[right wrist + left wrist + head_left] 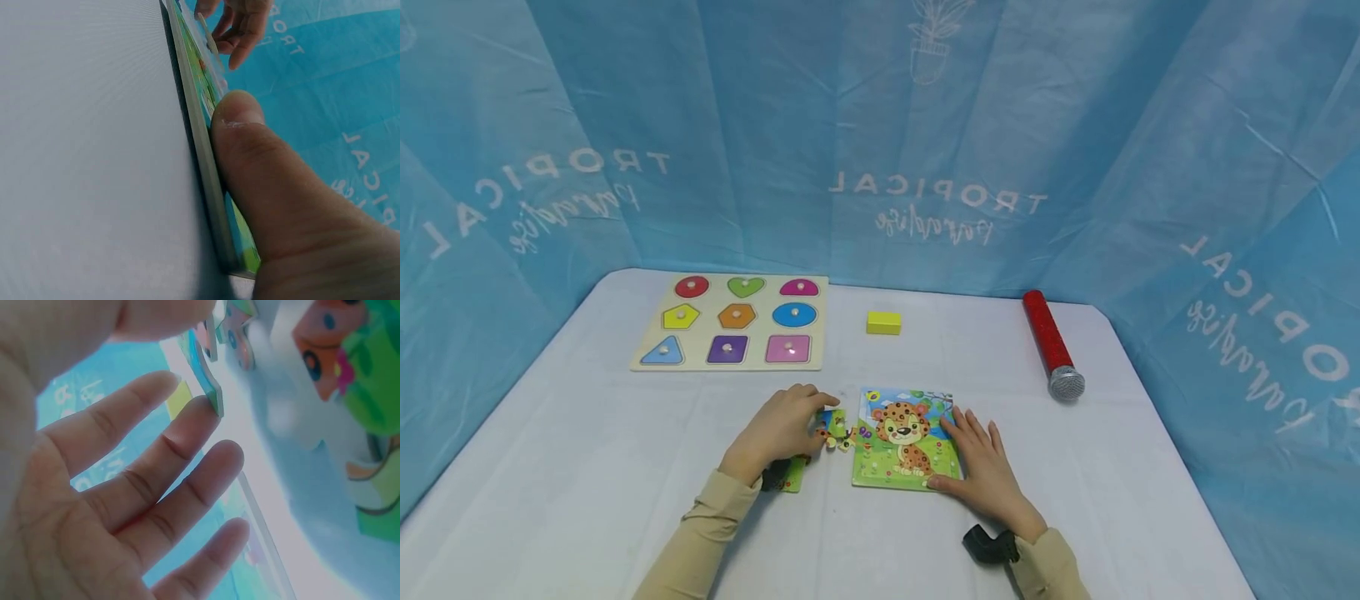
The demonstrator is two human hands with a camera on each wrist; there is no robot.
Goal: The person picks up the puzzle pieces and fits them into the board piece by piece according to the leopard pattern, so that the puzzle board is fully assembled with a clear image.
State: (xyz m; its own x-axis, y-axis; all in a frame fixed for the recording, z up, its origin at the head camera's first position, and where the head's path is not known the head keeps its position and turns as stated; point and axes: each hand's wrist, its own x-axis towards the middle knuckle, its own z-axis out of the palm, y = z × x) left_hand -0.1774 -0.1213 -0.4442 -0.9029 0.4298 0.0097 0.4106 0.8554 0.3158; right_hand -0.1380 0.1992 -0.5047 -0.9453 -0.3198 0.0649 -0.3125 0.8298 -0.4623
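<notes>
A leopard-picture jigsaw board [904, 437] lies on the white table between the hands. My right hand [988, 475] rests at its right side, fingers spread along the edge and thumb [240, 119] on the near right part of the rim. Left of the board, my left hand [782, 429] pinches a puzzle piece [206, 375] between thumb and fingers, held slightly above the table. Other loose puzzle pieces [842, 442] lie close by, partly hidden by the fingers. More green pieces [793, 475] show under the left wrist, beside its black camera.
A shape-peg board [752, 337] with several coloured knobbed shapes lies at the back left. Behind the jigsaw stands a yellow block [883, 323]. A red microphone [1051, 342] lies at the back right. Blue printed cloth [925, 150] surrounds the table.
</notes>
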